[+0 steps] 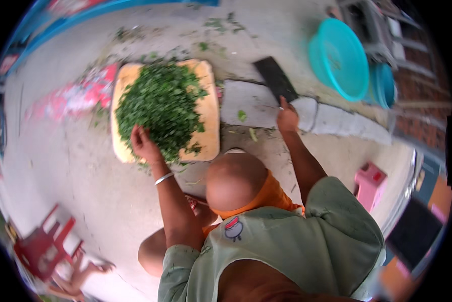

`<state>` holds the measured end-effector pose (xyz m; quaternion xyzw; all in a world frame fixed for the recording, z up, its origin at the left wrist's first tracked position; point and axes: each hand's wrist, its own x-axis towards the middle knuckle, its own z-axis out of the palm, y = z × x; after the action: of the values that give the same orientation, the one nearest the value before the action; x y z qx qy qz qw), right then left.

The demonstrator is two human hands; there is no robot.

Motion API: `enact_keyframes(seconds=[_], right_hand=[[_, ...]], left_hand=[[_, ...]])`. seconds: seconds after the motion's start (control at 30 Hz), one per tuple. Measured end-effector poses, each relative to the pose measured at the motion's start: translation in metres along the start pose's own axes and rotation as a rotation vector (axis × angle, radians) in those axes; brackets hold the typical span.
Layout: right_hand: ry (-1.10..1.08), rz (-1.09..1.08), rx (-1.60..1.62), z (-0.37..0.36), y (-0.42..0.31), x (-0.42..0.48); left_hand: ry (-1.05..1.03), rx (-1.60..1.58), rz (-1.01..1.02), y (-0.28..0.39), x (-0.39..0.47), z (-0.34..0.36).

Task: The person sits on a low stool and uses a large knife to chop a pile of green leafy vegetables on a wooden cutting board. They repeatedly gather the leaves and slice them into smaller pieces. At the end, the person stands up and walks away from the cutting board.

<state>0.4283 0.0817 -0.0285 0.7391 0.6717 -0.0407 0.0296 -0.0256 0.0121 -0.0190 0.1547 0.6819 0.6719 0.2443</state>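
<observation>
A heap of chopped leafy greens point(161, 105) covers most of a pale yellow cutting board point(209, 124) on the concrete ground. At the heap's near left edge, my left hand point(144, 145) touches the leaves with its fingers bent; whether it pinches any is not clear. My right hand point(288, 117) grips a dark, broad-bladed cleaver point(275, 77) by its handle, out to the right of the board. The blade points away from me, with bits of green on it. Below the cleaver runs a grey concrete strip point(248, 102) with a loose leaf point(242, 115) on it.
A turquoise basin point(346, 60) stands at the upper right, beside a blue bucket point(384, 86). A pink stool point(370, 185) is at right. Someone's legs point(86, 270) show near a red chair point(44, 245) at lower left. Left of the board lies a red patterned sheet point(78, 92).
</observation>
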Motion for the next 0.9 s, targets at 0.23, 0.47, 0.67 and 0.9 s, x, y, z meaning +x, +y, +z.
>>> enact_keyframes(seconds=[0.23,0.47,0.67,0.9], right_hand=[[0.130,-0.259,0.325,0.058,0.052,-0.025],[-0.157,0.108,-0.130,0.086,0.068,-0.026],[0.027,-0.176,-0.048,0.024,-0.031,0.023],[-0.446,-0.693,0.542,-0.068,-0.314,0.064]], left_hand=[[-0.340,0.573,0.082,0.024,0.040,-0.002],[-1.006,1.502,0.159,0.152,0.101,-0.021],[-0.881,1.119,0.765,0.275,-0.012,-0.057],[-0.865,0.964,0.482,0.280,-0.082,-0.099]])
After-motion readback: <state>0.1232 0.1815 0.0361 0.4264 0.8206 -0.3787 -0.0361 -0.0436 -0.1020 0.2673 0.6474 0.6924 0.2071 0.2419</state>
